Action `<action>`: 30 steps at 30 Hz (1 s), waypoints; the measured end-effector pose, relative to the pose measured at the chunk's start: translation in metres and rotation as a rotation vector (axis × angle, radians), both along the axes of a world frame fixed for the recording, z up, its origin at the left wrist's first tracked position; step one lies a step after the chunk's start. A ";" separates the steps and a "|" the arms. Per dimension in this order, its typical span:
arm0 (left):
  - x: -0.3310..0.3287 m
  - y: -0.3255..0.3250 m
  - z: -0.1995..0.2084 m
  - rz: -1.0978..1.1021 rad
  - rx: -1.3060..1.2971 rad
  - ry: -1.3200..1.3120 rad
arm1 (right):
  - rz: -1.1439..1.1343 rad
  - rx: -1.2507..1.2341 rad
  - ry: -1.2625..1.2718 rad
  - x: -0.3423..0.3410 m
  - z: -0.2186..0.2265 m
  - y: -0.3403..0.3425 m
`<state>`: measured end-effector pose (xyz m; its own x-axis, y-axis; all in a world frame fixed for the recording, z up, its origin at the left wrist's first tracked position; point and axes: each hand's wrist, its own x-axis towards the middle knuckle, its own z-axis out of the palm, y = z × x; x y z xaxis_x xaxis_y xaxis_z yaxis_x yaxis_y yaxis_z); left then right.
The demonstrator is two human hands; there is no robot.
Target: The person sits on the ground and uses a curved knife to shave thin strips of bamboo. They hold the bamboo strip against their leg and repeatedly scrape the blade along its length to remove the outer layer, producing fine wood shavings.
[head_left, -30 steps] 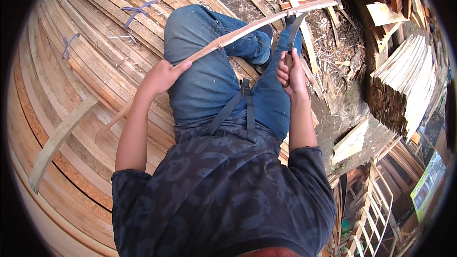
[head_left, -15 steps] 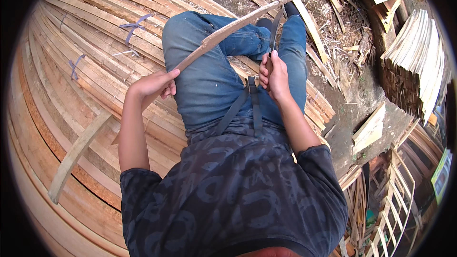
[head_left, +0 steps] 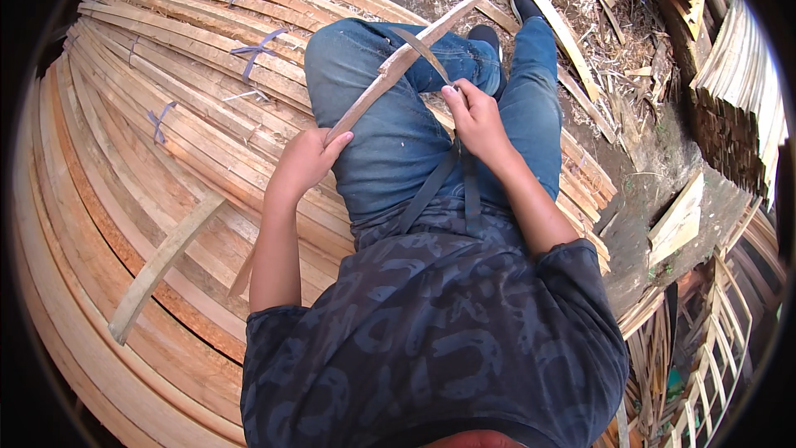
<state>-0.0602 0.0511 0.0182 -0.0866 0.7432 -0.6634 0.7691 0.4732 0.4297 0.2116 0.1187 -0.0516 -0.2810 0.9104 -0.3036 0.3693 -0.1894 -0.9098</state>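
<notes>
My left hand (head_left: 303, 159) is closed round the near end of a long wooden strip (head_left: 461, 11). From there the strip slants up over my bent knee toward the upper right. A step is cut in its edge, a little above that hand. In my right hand (head_left: 479, 123) is a knife with a narrow, curved blade (head_left: 429, 58). Its blade points up and left, lying against or just across the strip; contact is hard to make out. The fingers mostly hide the handle.
Bundles of wooden strips (head_left: 199, 58) with purple ties spread beneath me on the left. A loose short batten (head_left: 166, 265) lies across them. Shavings and offcuts (head_left: 572, 33) litter the ground ahead. A stack of thin boards (head_left: 740, 87) stands at right, near a wooden lattice (head_left: 720, 340).
The knife has swung from upright beside the strip to leaning left against or across it. My right hand has turned and risen slightly. The whole view has shifted a little.
</notes>
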 end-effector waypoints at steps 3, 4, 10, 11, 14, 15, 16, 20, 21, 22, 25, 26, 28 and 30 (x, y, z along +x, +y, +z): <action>0.014 -0.007 -0.002 -0.058 0.154 0.100 | 0.064 0.111 -0.166 -0.001 0.002 0.001; 0.015 -0.010 -0.006 -0.069 0.213 0.122 | 0.078 0.128 -0.159 -0.003 0.000 0.000; 0.026 -0.019 -0.019 -0.082 0.277 0.247 | 0.161 0.264 -0.209 -0.011 0.001 0.004; 0.026 -0.020 -0.022 -0.088 0.301 0.268 | 0.167 0.304 -0.240 -0.011 -0.001 0.007; 0.031 -0.023 -0.026 -0.111 0.354 0.354 | 0.211 0.390 -0.343 -0.010 -0.010 0.015; 0.034 -0.025 -0.026 -0.122 0.357 0.396 | 0.226 0.422 -0.372 -0.009 -0.014 0.019; 0.037 -0.026 -0.026 -0.132 0.361 0.438 | 0.241 0.454 -0.401 -0.007 -0.018 0.023; 0.041 -0.020 -0.024 -0.188 0.359 0.485 | 0.251 0.614 -0.492 0.008 -0.035 0.048; 0.041 -0.019 -0.023 -0.197 0.344 0.499 | 0.259 0.632 -0.501 0.010 -0.039 0.052; 0.042 -0.018 -0.022 -0.206 0.329 0.513 | 0.264 0.645 -0.511 0.010 -0.044 0.055; 0.046 -0.015 -0.020 -0.202 0.340 0.521 | 0.268 0.678 -0.519 0.012 -0.058 0.065; 0.046 -0.016 -0.020 -0.195 0.343 0.517 | 0.243 0.699 -0.522 0.013 -0.060 0.069; 0.047 -0.016 -0.021 -0.182 0.350 0.507 | 0.193 0.741 -0.529 0.018 -0.065 0.077; 0.051 -0.015 -0.018 -0.185 0.350 0.517 | 0.068 0.626 -0.645 0.043 -0.080 0.102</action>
<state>-0.0090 0.0362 0.0006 -0.1793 0.9411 -0.2867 0.9734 0.2120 0.0871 0.2549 0.2207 -0.1319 -0.2872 0.9496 0.1253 0.8362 0.3123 -0.4508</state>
